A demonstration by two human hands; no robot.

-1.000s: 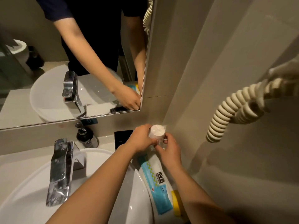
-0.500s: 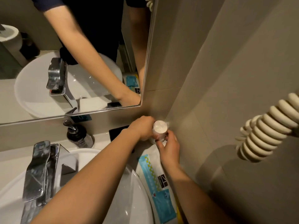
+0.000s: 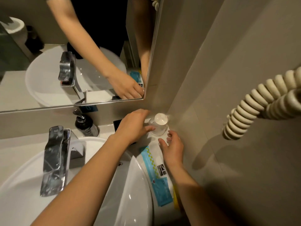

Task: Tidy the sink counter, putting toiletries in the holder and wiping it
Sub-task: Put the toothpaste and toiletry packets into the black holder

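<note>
A clear plastic-wrapped cup with a white top (image 3: 160, 123) stands upright on the counter in the back right corner, against the wall. My left hand (image 3: 133, 126) rests beside it, fingertips touching its left side, fingers spread. My right hand (image 3: 172, 148) hovers just in front of the cup, fingers apart and holding nothing. A white and blue toiletry packet (image 3: 156, 173) lies flat on the counter under my right wrist, with a yellow item (image 3: 175, 196) at its near end. A black holder (image 3: 118, 125) sits partly hidden behind my left hand.
The white basin (image 3: 130, 193) fills the lower left, with a chrome tap (image 3: 55, 159). A dark soap pump bottle (image 3: 86, 124) stands behind the tap. A mirror (image 3: 73, 54) covers the back wall. A coiled cream cord (image 3: 260, 103) hangs from the right wall.
The cup, held between both hands a second ago, now stands in the corner. Both hands have opened and drawn back from it, the right one toward me.
</note>
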